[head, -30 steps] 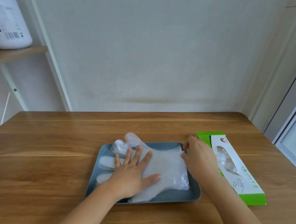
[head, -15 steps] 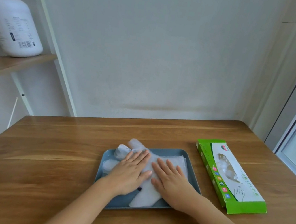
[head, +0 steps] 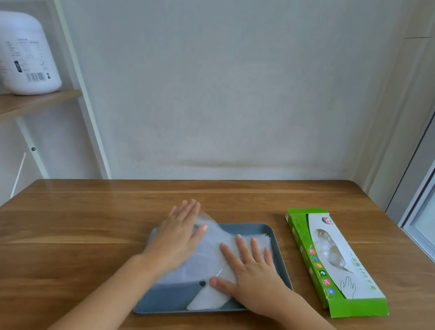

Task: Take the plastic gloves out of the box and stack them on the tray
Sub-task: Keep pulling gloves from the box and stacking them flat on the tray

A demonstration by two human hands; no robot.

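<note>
Half a second before, both hands had lain side by side at the middle of the tray (head: 259, 226). Now they had spread apart. The left hand (head: 180, 234) had slid out toward the tray's 10 o'clock corner, and the right hand (head: 249, 268) sat toward 4 o'clock. Both were flat with fingers straight, pressing the plastic gloves (head: 209, 252) and gripping nothing. The gloves lay as a translucent stack in the tray, one tip poking past the 11 o'clock rim. This looked like smoothing the latest glove flat. The green glove box (head: 307, 252) lay on the worktop (head: 58, 240) at the tray's 3 o'clock, untouched, with more gloves showing through its window, so further pulls seemingly remained.
</note>
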